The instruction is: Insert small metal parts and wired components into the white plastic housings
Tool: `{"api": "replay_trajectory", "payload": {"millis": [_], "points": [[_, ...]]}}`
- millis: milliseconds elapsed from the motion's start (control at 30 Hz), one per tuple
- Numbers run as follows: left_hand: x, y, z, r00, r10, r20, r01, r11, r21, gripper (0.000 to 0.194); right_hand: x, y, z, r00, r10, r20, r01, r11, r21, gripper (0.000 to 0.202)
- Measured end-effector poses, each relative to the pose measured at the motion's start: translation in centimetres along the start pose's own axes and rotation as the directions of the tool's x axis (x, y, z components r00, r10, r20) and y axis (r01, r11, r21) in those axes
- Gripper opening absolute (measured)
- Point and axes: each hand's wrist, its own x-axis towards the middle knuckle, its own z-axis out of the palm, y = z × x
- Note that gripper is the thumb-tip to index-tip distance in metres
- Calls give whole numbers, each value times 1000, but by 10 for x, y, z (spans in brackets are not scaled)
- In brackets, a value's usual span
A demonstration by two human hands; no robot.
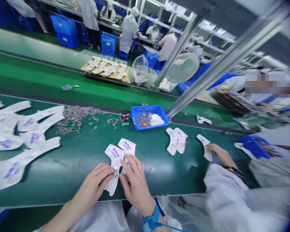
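A white curved plastic casing piece [115, 152] with purple print lies on the green belt in front of me. My left hand [96, 178] has its thumb and fingers closed on the lower part of this piece. Close beside it, my right hand [137, 182] curls its fingers at the piece's right edge. Something small and shiny shows at these fingers, but I cannot make it out. A second white casing piece [127, 145] lies just behind, its lower part hidden by my right hand.
Several white handle-shaped pieces [13, 170] lie at left, near a scatter of small metal parts [78, 116]. A blue tray [149, 128] stands behind my hands. Two white pieces [177, 140] lie to the right, where a co-worker's hand [221, 154] touches another. A metal post [207, 69] rises behind.
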Motion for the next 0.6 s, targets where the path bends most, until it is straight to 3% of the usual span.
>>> {"api": "replay_trajectory", "payload": {"millis": [100,200,333,533,600], "points": [[21,3,23,999,51,14,-51,998,-30,27,-8,8,-6,998,46,-36,-48,997,-66,44],[33,4,31,998,65,-2,-65,998,7,29,-12,29,-16,990,97,-101,-108,989,-105,40],[30,-8,21,996,54,-75,-45,993,113,27,-13,69,-37,983,127,-136,-147,979,-143,32],[1,-37,-4,992,-2,-128,27,979,201,31,-18,117,-62,978,142,-150,-169,967,-188,32],[-6,-44,-6,980,5,-198,36,978,206,30,-20,129,-69,978,158,-137,-182,966,-184,33]]}}
